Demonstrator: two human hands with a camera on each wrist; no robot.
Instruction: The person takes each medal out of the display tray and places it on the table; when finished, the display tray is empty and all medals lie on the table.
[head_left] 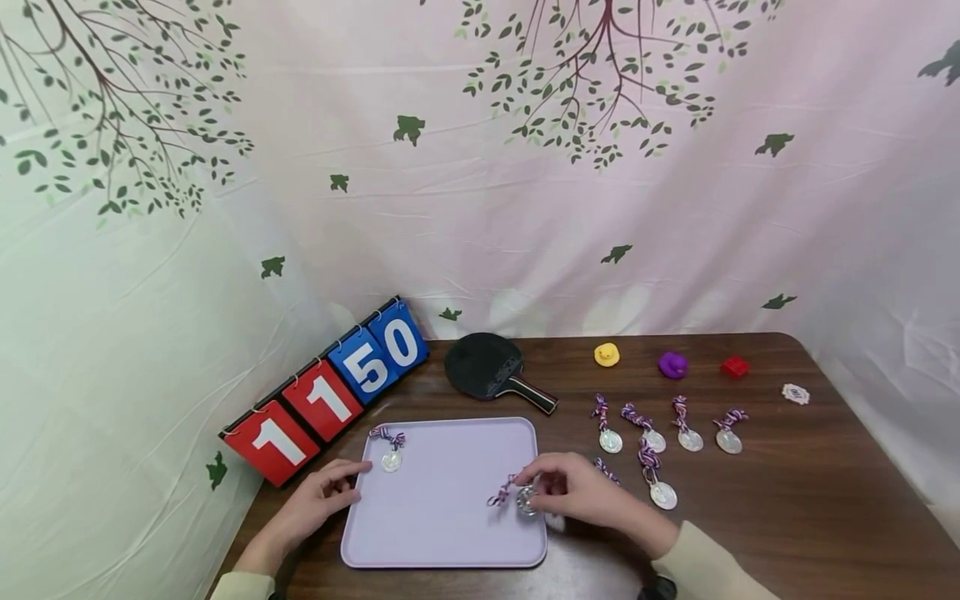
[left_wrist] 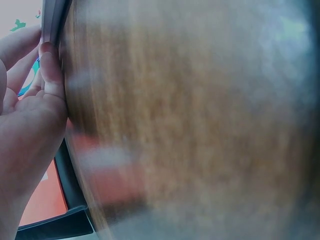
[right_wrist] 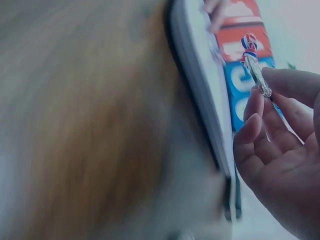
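Note:
My right hand (head_left: 573,492) pinches a silver medal (head_left: 527,500) by its disc, above the right side of the lilac tray (head_left: 442,550). Its knotted red, white and blue ribbon hangs off to the left. The right wrist view catches the same medal (right_wrist: 257,75) edge-on at the fingertips. At the tray's left rim, my left hand (head_left: 318,500) touches the edge with thumb and fingers spread along it; the left wrist view has the thumb (left_wrist: 52,72) against the rim. Another silver medal (head_left: 392,460) lies in the tray's far left corner.
Several silver medals (head_left: 663,495) with knotted ribbons lie right of the tray. Behind it are a scoreboard (head_left: 322,400) and a black table tennis paddle (head_left: 483,367). Farther right sit a yellow duck (head_left: 607,355), a purple duck (head_left: 672,365), a red block (head_left: 735,367) and a white tag (head_left: 796,394).

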